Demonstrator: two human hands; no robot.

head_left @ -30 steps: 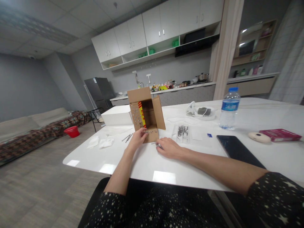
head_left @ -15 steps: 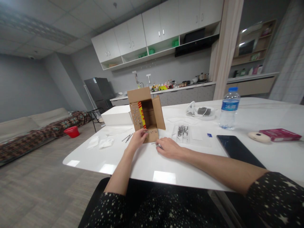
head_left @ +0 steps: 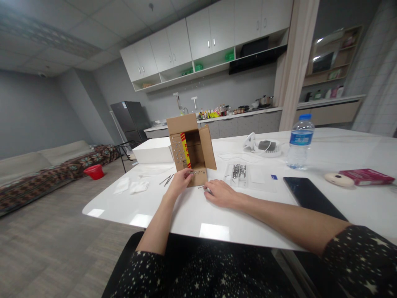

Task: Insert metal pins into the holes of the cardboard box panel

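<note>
An open cardboard box [head_left: 190,145] lies on its side on the white table [head_left: 192,211], its flaps studded with small metal screws. My left hand [head_left: 180,182] pinches the lower front flap [head_left: 199,177] of the box at its left corner. Just right of that flap my right hand [head_left: 221,193] lies palm down on the table, its fingertips on a small metal piece that I cannot make out. Behind my right hand, a clear bag of screws [head_left: 238,172] lies flat. A few loose nails [head_left: 166,179] rest left of the box.
On the table: a white flat box [head_left: 152,150], tissues [head_left: 130,186], a water bottle [head_left: 299,142], a dark tablet [head_left: 310,193], a red booklet [head_left: 366,176], a beige oval object [head_left: 339,179] and a white device with cable [head_left: 263,146]. Kitchen counter behind, sofa and red basin at left.
</note>
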